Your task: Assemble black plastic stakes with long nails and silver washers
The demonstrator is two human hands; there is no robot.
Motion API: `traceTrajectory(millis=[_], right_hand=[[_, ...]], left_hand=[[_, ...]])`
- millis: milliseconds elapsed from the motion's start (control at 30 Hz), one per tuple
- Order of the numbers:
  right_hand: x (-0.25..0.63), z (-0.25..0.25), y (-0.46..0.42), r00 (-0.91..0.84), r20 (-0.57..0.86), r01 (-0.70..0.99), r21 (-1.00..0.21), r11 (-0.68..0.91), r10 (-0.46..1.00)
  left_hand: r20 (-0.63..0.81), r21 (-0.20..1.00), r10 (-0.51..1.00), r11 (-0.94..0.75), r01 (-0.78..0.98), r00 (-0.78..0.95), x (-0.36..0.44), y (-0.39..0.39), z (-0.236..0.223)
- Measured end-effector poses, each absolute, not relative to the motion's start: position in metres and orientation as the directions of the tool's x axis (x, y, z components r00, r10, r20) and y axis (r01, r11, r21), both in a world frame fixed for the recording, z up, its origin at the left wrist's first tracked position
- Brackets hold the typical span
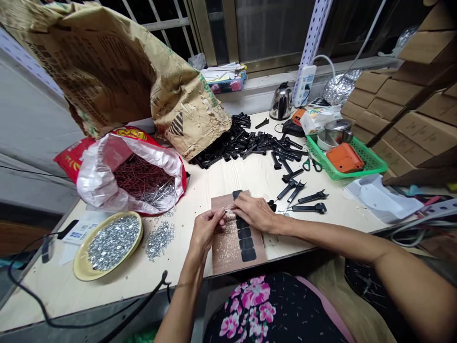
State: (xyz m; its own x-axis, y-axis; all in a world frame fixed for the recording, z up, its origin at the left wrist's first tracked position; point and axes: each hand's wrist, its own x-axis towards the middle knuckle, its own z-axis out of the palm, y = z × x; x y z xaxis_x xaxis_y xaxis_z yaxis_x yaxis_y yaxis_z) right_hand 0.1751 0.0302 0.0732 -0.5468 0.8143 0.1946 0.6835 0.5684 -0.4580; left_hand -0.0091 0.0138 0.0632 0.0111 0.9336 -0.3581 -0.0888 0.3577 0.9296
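Note:
My left hand (208,227) is closed in a pinch above the brown board (223,257). A small, thin metal piece (228,211) shows at its fingertips; its exact kind is too small to tell. My right hand (255,213) lies over the board's upper part, its fingers bent together at the other end of that piece. What it pinches is hidden. Black rounded-square pads (246,244) run down the board in a column, with pale specks beside them. Right of my right hand lie several black plastic parts (309,208), some with thin metal rods sticking out.
A yellow bowl of metal washers (114,243) and a loose washer pile (159,239) lie left. Behind stand a red sack of screws (143,178), a torn paper bag (185,105) and heaped black parts (250,143). Scissors (312,165), a green basket (374,166) and cartons (410,138) are right.

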Motion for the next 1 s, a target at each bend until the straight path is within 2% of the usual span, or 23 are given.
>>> traceTrajectory(millis=[100, 233, 300, 500, 767, 867, 1000], right_hand=[[0.1742, 0.0714, 0.03, -0.562, 0.208, 0.726, -0.34, 0.598, 0.801], [0.1738, 0.0731, 0.0305, -0.549, 0.163, 0.698, -0.451, 0.557, 0.82], [0.1744, 0.0748, 0.0307, -0.558, 0.181, 0.682, -0.456, 0.572, 0.81], [0.1758, 0.074, 0.0332, -0.65, 0.218, 0.666, -0.297, 0.684, 0.728], [0.1776, 0.0792, 0.0381, -0.548, 0.156, 0.646, -0.546, 0.534, 0.822], [0.1793, 0.0803, 0.0379, -0.538, 0.151, 0.646, -0.558, 0.521, 0.829], [0.1804, 0.0802, 0.0367, -0.537, 0.133, 0.666, -0.539, 0.516, 0.833]], left_hand=[[-0.388, 0.914, 0.921, 0.39, -0.107, 0.04, -0.0094, 0.0144, 0.0639], [-0.435, 0.887, 0.896, 0.443, -0.129, 0.085, -0.0123, 0.0152, 0.0664], [-0.468, 0.864, 0.875, 0.482, -0.144, 0.122, -0.0138, 0.0156, 0.0674], [-0.475, 0.859, 0.869, 0.492, -0.14, 0.139, -0.0137, 0.0156, 0.0657], [-0.516, 0.815, 0.849, 0.528, -0.238, 0.116, -0.0134, 0.0153, 0.065], [-0.52, 0.808, 0.844, 0.535, -0.246, 0.129, -0.0133, 0.0149, 0.0654], [-0.501, 0.836, 0.852, 0.522, -0.169, 0.155, -0.0117, 0.0146, 0.0651]])
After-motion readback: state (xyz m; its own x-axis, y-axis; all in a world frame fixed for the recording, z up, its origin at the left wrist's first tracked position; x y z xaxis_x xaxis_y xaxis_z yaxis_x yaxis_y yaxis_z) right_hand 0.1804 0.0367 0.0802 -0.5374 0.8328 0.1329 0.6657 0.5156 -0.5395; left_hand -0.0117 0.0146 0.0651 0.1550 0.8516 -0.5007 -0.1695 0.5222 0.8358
